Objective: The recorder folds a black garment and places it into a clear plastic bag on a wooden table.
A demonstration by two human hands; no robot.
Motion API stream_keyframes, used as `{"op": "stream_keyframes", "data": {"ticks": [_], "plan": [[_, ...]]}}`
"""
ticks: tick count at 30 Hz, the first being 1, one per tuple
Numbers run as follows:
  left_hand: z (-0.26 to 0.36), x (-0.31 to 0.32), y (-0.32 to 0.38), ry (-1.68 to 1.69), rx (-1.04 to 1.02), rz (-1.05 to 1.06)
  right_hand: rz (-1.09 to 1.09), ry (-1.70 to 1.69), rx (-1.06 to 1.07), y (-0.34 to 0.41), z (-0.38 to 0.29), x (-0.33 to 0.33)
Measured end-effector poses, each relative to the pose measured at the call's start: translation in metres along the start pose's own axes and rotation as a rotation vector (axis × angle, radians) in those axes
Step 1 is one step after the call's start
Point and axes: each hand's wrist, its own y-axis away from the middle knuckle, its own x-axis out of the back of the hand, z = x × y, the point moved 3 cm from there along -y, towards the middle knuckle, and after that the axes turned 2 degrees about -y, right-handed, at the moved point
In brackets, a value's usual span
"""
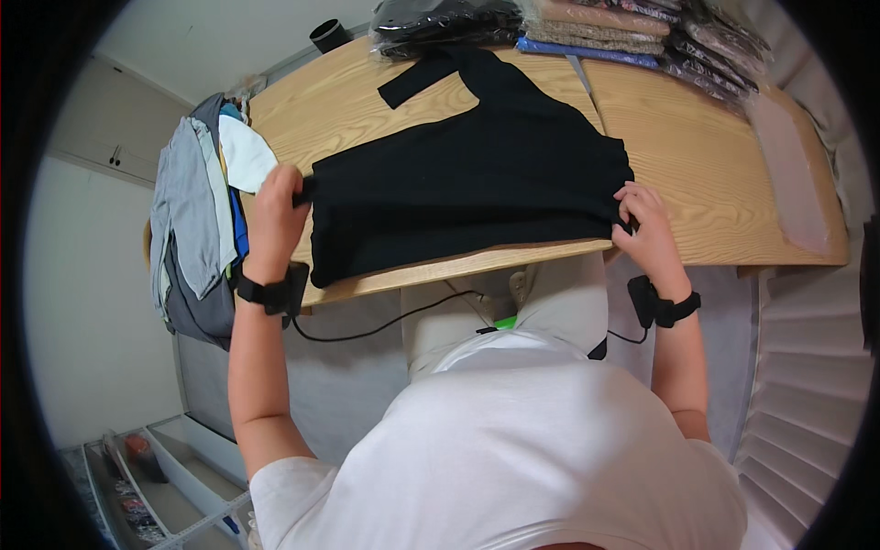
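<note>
A black knit garment (454,172) lies spread sideways on the wooden table (701,158) in front of me. One of its sleeves (418,79) reaches toward the far side and bends to the left. At the garment's left end, my left hand (278,210) pinches a bit of black fabric. My right hand (646,220) grips the near right corner between thumb and fingers. A dark fold runs along the near side of the cloth, close to the table's front edge.
Loose clothes (192,206) hang over the table's left end, with a white piece (246,155) on top. Plastic-wrapped garments (598,31) are stacked along the back. A black cylindrical container (329,36) stands back left. Cables run from both wrist straps. Shelving bins (185,474) sit lower left.
</note>
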Motion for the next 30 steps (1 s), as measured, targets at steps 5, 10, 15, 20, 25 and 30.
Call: {"op": "stream_keyframes", "data": {"ticks": [5, 10, 15, 20, 25, 30], "plan": [[0.020, 0.009, -0.029, 0.012, -0.001, 0.009, 0.043, 0.470, -0.049, -0.015, -0.045, -0.007], [0.031, 0.002, -0.042, 0.010, -0.079, 0.003, -0.051, 0.157, 0.041, -0.050, -0.073, -0.035], [0.024, 0.004, -0.040, -0.019, -0.031, 0.017, -0.160, 0.222, -0.126, -0.062, -0.067, -0.054], [0.020, 0.019, -0.019, -0.055, -0.066, 0.199, -0.061, 0.233, -0.059, -0.054, -0.050, -0.062], [0.007, 0.000, 0.040, -0.113, -0.220, -0.001, 0.042, 0.265, 0.022, -0.044, -0.061, -0.061], [0.004, -0.025, 0.077, 0.016, -0.115, -0.305, 0.051, 0.273, 0.095, -0.047, -0.068, -0.059]]}}
